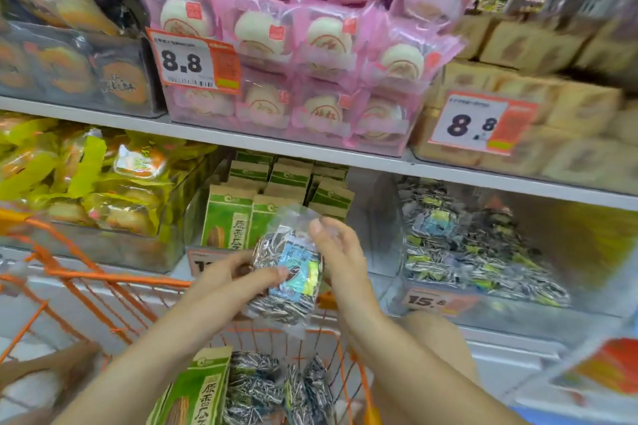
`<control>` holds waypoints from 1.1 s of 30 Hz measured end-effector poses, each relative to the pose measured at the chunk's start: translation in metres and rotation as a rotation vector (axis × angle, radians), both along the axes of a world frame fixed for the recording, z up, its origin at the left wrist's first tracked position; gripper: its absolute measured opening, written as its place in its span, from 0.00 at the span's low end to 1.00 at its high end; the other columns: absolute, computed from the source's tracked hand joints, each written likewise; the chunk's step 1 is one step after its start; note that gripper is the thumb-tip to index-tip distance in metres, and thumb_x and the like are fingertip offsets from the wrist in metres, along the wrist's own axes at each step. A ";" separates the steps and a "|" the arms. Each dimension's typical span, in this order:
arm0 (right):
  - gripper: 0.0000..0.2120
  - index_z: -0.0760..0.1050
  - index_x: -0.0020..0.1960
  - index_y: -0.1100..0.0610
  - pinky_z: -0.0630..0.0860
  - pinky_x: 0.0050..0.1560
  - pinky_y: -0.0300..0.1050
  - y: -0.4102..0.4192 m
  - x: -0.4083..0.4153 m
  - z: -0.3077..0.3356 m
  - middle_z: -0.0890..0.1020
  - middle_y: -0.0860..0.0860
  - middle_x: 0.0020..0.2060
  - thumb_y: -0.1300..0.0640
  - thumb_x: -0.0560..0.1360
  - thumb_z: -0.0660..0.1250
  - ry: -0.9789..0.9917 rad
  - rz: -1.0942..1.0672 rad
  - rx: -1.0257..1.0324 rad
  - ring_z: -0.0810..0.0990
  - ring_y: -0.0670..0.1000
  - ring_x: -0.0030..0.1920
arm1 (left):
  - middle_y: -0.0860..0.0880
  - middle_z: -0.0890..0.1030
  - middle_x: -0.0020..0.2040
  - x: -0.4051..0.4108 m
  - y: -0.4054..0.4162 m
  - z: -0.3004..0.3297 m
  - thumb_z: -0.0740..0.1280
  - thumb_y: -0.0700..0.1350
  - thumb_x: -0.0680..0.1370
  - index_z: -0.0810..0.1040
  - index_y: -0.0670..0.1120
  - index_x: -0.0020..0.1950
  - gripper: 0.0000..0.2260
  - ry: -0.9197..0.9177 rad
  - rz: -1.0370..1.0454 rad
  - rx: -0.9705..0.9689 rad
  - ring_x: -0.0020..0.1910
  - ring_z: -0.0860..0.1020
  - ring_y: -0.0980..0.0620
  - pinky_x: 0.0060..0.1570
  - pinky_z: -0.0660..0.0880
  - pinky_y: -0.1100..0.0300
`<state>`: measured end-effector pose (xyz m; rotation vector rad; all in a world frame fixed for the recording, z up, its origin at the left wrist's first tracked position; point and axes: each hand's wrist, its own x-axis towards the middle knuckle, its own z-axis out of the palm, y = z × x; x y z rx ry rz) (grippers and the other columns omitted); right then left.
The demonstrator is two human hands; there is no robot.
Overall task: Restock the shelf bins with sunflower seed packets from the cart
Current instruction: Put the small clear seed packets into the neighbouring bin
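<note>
**Packet in hand, bin to the right: carry and place**

Nearest me, the cart [103, 290], orange wire. Its basket holds more seed packets [255, 386] and a green carton [200, 390]. Stock remains, so I judge the task is partway through.

Above the cart, both hands are on one packet [288, 272]: clear film, striped seeds, blue-green label. Left hand [234, 272] grips the lower left side, fingers curled round it, thumb across the front. Right hand [336, 245] pinches the crinkled top seal between thumb and fingertips, the rest of the fingers loosely bent. The packet is held upright, clear of cart and shelf.

Beyond the hands, the lower shelf: green cartons [276, 190] straight ahead, and to the right the clear bin [445, 300] with matching packets [466, 245] heaped in it, part full.

Notes for the step, as I judge it:
- Carry right, to the bin of matching packets, not to the cartons ahead.
- Keep the weight in the left hand; the film seal is slippery and may tear.
- Lift over the bin's front wall, then lay the packet label-out on the heap.
- Risk: the heap slopes forward, so a packet dropped near the front edge could slide out.
</note>
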<state>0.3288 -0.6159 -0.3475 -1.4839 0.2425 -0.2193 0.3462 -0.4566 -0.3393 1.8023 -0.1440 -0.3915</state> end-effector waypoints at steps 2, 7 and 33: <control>0.32 0.66 0.69 0.47 0.72 0.44 0.27 -0.020 -0.021 0.000 0.73 0.34 0.55 0.39 0.67 0.64 0.050 0.109 0.049 0.74 0.29 0.49 | 0.50 0.74 0.63 -0.001 -0.024 0.001 0.70 0.69 0.51 0.66 0.51 0.72 0.51 0.015 0.022 -0.108 0.58 0.75 0.54 0.56 0.75 0.52; 0.28 0.71 0.62 0.42 0.76 0.56 0.38 -0.074 -0.054 -0.006 0.80 0.33 0.53 0.44 0.64 0.77 0.008 0.092 0.031 0.78 0.39 0.59 | 0.57 0.75 0.56 -0.008 -0.100 0.002 0.72 0.66 0.64 0.72 0.56 0.61 0.29 -0.009 -0.013 -0.272 0.53 0.75 0.58 0.54 0.71 0.60; 0.40 0.57 0.72 0.37 0.68 0.62 0.42 -0.264 -0.011 -0.009 0.70 0.46 0.64 0.54 0.67 0.72 0.067 0.158 -1.232 0.69 0.45 0.64 | 0.52 0.68 0.23 0.032 -0.188 -0.073 0.37 0.64 0.78 0.67 0.53 0.34 0.26 -0.910 -0.121 0.743 0.23 0.71 0.49 0.22 0.51 0.63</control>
